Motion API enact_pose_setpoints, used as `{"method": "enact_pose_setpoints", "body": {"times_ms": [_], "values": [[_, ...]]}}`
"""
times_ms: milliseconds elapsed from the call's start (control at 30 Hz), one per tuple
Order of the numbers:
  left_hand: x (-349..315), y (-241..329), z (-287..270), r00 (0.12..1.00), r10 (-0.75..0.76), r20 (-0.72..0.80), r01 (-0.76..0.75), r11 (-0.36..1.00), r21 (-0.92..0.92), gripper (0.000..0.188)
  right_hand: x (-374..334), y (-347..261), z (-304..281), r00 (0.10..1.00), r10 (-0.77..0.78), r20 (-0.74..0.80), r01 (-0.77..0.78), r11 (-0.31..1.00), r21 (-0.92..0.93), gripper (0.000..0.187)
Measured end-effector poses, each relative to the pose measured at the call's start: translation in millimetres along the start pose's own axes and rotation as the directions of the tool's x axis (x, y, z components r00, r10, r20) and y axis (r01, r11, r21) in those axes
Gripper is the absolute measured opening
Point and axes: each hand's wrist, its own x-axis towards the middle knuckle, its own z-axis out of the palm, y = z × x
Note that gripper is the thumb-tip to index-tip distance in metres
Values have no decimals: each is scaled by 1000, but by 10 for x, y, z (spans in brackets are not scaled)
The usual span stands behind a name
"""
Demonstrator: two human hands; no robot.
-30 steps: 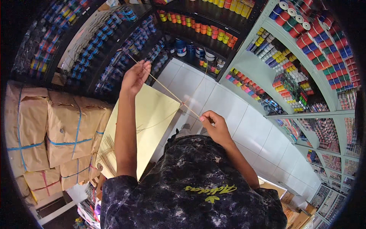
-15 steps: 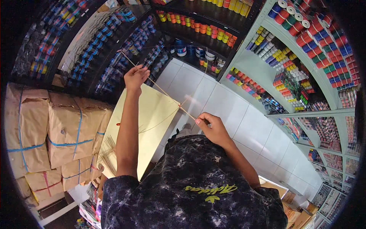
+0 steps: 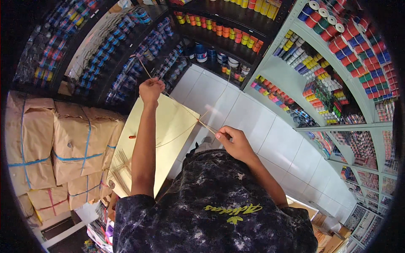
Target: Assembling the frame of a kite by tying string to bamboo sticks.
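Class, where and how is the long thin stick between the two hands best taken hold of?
Probably pinch either side of the crossing, left hand from the left, right hand from the right: the long stick is slender and slants between them, and a thin strand curves away from that crossing.

A slim, tan stick (image 3: 181, 106) spans the air between my left hand (image 3: 152, 90) and my right hand (image 3: 233, 141), aslant, its far tip jutting past my left fingers at a steeper angle. Near my right fingertips, a small reddish spot marks where a thinner, curved strip (image 3: 177, 137) crosses it, bowing out to both sides, one arm over the yellowish board (image 3: 168, 120).
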Motion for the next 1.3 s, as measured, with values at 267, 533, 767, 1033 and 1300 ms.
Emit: {"method": "enact_pose_setpoints", "body": {"times_ms": [267,533,767,1033,1300], "values": [[56,-68,-49,995,-97,27,99,993,-60,19,10,7,-25,1000,-2,-8,2,1000,-17,20],[11,-52,-9,986,-158,47,163,980,-113,20,27,-6,-36,1000,13,-1,-13,1000,-4,20],[53,42,-90,886,-368,284,445,847,-290,25,47,109,-60,1000,9,-27,-8,1000,8,20],[228,-121,-254,781,-442,441,621,629,-468,36,67,114,-52,1000,11,-14,-11,999,40,22],[111,22,-225,769,-552,322,637,623,-454,53,68,87,-53,999,42,-13,-41,997,63,24]]}}
